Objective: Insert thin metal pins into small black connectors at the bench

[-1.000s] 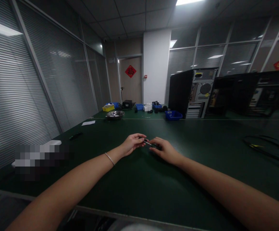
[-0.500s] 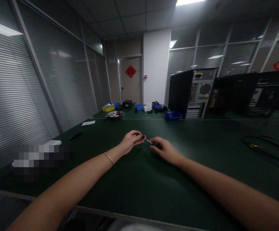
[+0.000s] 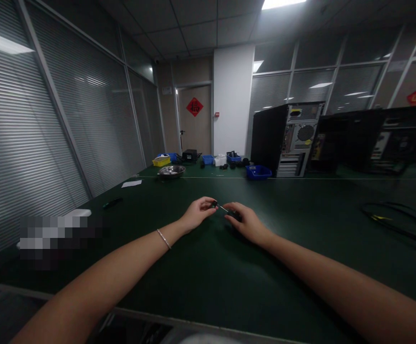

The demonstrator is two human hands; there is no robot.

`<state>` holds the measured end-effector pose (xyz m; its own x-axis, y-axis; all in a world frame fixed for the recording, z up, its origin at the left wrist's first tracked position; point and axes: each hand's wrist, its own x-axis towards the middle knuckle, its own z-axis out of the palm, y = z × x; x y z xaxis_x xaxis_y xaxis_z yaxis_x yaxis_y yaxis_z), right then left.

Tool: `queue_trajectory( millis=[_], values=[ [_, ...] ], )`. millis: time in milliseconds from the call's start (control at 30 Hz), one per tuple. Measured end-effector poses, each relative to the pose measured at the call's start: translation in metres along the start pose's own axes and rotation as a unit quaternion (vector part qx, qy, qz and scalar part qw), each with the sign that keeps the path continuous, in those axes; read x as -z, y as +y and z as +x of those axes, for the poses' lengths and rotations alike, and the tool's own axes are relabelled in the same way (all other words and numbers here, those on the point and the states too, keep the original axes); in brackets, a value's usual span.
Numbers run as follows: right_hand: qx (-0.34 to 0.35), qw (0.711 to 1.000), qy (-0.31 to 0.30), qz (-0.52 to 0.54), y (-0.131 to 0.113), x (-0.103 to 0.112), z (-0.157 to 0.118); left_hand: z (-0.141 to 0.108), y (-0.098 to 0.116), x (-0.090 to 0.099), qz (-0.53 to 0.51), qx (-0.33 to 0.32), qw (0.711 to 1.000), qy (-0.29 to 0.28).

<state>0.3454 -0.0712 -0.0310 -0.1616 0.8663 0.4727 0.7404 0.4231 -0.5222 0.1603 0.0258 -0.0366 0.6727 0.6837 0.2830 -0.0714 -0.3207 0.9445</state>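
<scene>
Between the fingertips of my left hand (image 3: 197,215) is a small dark part (image 3: 214,204), too small to name. My right hand (image 3: 247,220) is closed around the dark handle of a screwdriver (image 3: 233,214). Its thin bright shaft points left and slightly up, with the end at or very near the small part; whether it touches I cannot tell. Both hands are above the green tabletop (image 3: 208,277), close together near the middle of the view.
A metal bowl (image 3: 172,171) and a yellow bin (image 3: 161,161) stand at the back left. A blue bin (image 3: 258,172) sits before a black computer case (image 3: 288,138). Coiled black cable (image 3: 401,217) lies right, a dark green tool (image 3: 112,203) and white paper (image 3: 132,183) left.
My left hand has shifted slightly and turned, so the small dark part shows more clearly. The right hand stays in nearly the same place with the screwdriver.
</scene>
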Motion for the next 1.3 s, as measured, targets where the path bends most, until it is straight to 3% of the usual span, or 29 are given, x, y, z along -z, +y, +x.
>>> queue_trajectory(
  millis=[233, 500, 767, 1300],
  values=[
    [-0.006, 1.0, 0.003, -0.022, 0.005, -0.002, 0.0, -0.002, 0.005, 0.0, 0.132, -0.043, 0.99, -0.026],
    [-0.014, 0.999, -0.002, -0.035, 0.002, -0.001, 0.001, -0.001, 0.002, -0.001, 0.144, -0.065, 0.987, -0.025],
    [-0.027, 0.999, -0.016, -0.037, -0.001, 0.001, 0.0, -0.008, 0.013, -0.002, 0.238, -0.113, 0.965, -0.005],
    [-0.01, 0.999, -0.035, 0.018, -0.001, 0.002, 0.001, 0.0, 0.006, 0.003, 0.092, -0.024, 0.995, -0.04]
  ],
)
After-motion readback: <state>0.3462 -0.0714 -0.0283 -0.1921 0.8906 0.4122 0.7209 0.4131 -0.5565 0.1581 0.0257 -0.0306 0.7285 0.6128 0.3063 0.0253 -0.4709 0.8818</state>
